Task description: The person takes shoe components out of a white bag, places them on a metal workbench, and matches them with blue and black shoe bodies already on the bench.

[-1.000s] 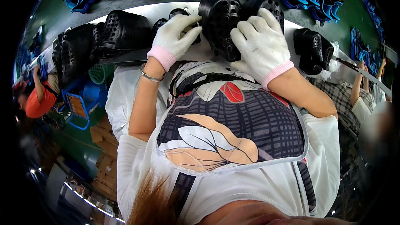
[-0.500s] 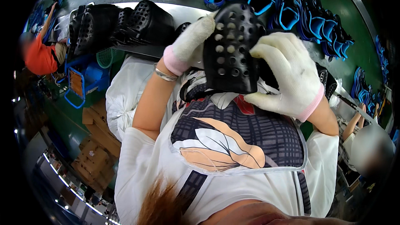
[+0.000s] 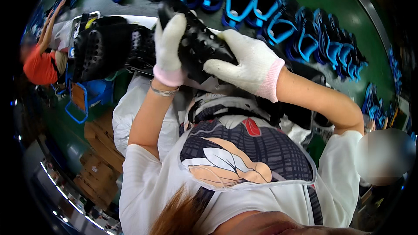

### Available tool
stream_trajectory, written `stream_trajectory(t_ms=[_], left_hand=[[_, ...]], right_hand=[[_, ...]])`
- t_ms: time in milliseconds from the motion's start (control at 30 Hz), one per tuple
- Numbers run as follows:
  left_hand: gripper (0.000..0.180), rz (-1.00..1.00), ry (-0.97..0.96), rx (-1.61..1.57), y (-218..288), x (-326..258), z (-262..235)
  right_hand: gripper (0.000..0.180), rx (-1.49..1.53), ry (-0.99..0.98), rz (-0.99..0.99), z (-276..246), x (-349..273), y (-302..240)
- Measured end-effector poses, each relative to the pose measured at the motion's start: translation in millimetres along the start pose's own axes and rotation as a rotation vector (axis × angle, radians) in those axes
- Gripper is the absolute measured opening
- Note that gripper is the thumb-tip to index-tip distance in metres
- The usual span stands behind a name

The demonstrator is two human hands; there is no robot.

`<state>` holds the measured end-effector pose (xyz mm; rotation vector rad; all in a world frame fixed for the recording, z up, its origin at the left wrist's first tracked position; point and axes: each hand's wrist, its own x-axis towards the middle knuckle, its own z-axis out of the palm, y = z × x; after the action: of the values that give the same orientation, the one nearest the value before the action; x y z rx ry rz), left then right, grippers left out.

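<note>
A black perforated clog shoe (image 3: 198,43) is held up in front of my chest by both gloved hands. My left hand (image 3: 169,45), in a white glove with a pink cuff, grips its left side with fingers pointing up. My right hand (image 3: 246,63), gloved the same way, clasps its right side from above. A thin bracelet sits on my left wrist. Part of the shoe is hidden behind my hands.
More black clogs (image 3: 104,45) lie in a row on a white work surface (image 3: 143,19) to the left. Blue-and-black shoes (image 3: 278,21) line a green conveyor behind. A person in orange (image 3: 41,63) works far left. A blue frame (image 3: 80,102) and cardboard boxes (image 3: 102,148) stand below.
The black clog was lifted from the row and turned; both hands shifted along it, the left now gripping its side with fingers upward, the right clasping over its top.
</note>
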<state>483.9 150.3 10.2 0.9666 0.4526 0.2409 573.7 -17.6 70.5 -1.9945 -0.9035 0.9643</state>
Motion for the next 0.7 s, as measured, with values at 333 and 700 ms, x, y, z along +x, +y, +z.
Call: stream_trajectory(t_ms=[333,700], left_hand=[[0.053,0.069,-0.188,1.035,35.4,112.6,-33.1],[0.033,-0.067,-0.595,2.001,-49.9,212.2,-56.4]], right_hand=[[0.054,-0.429,0.017,0.211,-45.4,100.8,18.1],[0.055,-0.687,0.049,0.228,-73.3,212.8,47.4]])
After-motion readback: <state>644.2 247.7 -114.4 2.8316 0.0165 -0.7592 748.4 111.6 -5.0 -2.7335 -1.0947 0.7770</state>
